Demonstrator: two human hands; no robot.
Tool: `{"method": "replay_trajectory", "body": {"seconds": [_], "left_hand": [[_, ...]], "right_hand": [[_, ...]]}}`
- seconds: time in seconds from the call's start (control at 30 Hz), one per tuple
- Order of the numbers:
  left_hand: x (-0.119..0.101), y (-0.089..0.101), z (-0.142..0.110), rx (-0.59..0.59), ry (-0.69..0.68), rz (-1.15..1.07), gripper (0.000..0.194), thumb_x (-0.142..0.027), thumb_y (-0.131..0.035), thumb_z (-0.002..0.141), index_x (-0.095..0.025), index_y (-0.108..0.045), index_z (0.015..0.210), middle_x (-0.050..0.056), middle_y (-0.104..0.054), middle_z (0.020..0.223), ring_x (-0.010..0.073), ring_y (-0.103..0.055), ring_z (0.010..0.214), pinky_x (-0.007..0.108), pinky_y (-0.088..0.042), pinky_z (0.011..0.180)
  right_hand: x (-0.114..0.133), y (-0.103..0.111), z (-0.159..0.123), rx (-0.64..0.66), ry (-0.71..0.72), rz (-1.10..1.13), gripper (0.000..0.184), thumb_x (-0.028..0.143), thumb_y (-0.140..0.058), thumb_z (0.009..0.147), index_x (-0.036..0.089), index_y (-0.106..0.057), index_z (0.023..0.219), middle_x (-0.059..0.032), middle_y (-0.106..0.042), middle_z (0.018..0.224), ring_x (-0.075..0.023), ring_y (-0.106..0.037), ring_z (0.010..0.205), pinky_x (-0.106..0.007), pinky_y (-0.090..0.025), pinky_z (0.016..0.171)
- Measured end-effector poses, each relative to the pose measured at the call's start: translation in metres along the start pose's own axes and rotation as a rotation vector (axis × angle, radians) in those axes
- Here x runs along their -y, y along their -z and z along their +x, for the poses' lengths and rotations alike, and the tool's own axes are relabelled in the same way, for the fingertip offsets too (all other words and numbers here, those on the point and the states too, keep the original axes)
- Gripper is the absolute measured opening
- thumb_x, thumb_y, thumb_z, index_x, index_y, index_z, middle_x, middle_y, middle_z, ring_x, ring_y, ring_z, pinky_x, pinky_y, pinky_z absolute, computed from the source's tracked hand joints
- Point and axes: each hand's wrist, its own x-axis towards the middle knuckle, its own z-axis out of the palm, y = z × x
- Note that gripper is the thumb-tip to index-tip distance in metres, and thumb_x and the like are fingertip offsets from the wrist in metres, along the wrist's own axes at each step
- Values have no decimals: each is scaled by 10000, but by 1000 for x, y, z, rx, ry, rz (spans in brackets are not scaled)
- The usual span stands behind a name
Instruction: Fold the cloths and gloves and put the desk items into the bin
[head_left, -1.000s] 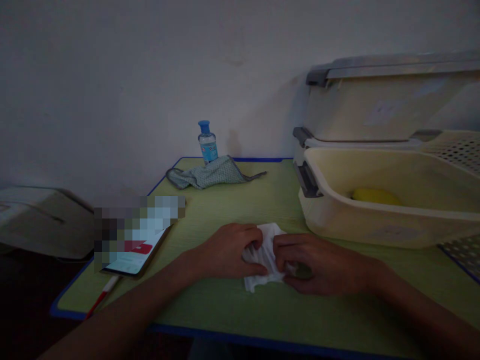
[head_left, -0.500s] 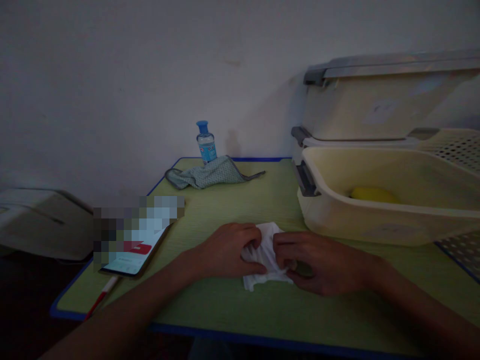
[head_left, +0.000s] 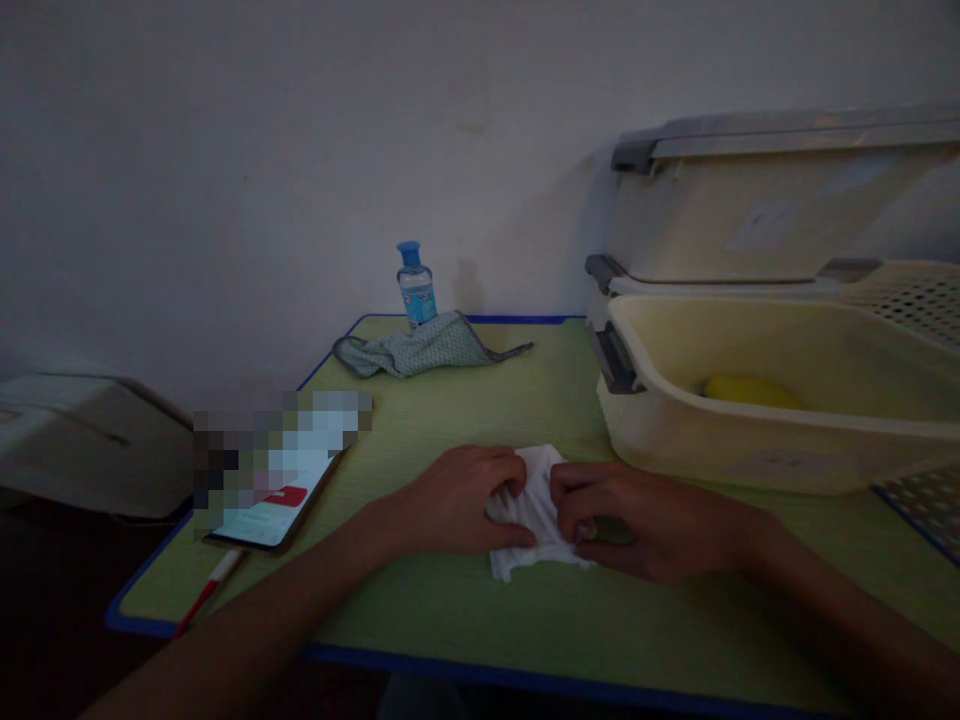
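Observation:
A crumpled white tissue lies on the green tabletop between my hands. My left hand is closed on its left side, the thumb low and the curled fingers above. From the other side, my right hand pinches the tissue with bent fingers and thumb. The right fingers partly cover the tissue's right part. Its middle and ragged lower edge show, wrinkled, between the two hands.
Left stands a phone with a red-and-white cable. A grey-green cloth lies before a blue-capped bottle. At right, a cream bin holds a yellow item; a lidded box stands behind.
My right hand has shifted slightly, with its fingers drawn closer together on the tissue. My left hand keeps its hold. The whole view has moved a little.

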Motion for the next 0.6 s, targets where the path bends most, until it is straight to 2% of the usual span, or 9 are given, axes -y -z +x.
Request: {"method": "replay_trajectory", "body": {"seconds": [0.17, 0.3, 0.37, 0.6], "left_hand": [[0, 0, 0, -11, -8, -6, 338, -459, -643, 679, -169, -529, 807, 2, -577, 765, 150, -521, 684, 253, -363, 619], [1, 0, 0, -21, -24, -14, 332, -449, -646, 683, -166, -531, 815, 6, -581, 774, 155, -525, 692, 255, -366, 627], [1, 0, 0, -24, -24, -13, 344, -457, -649, 679, -164, -534, 816, 11, -584, 780, 161, -530, 701, 260, -370, 633], [2, -2, 0, -22, -49, -17, 358, -487, -614, 710, -159, -544, 837, 26, -595, 833, 173, -546, 756, 271, -382, 674]], "right_hand": [[0, 0, 0, -65, 13, 9, 128, 42, -512, 743, 152, -578, 752, -32, -555, 790, -133, -534, 766, -243, -419, 689], [1, -1, 4, -248, -35, 3, 122, 82, -485, 798, 156, -532, 714, -23, -551, 753, -121, -515, 725, -230, -396, 636], [1, -4, 7, -295, -76, -10, 124, 109, -503, 804, 154, -516, 689, -16, -539, 728, -113, -497, 686, -224, -382, 608], [-1, -18, 13, -167, -97, -8, 117, 122, -516, 799, 148, -514, 685, -22, -552, 752, -115, -501, 702, -230, -379, 633]]}}
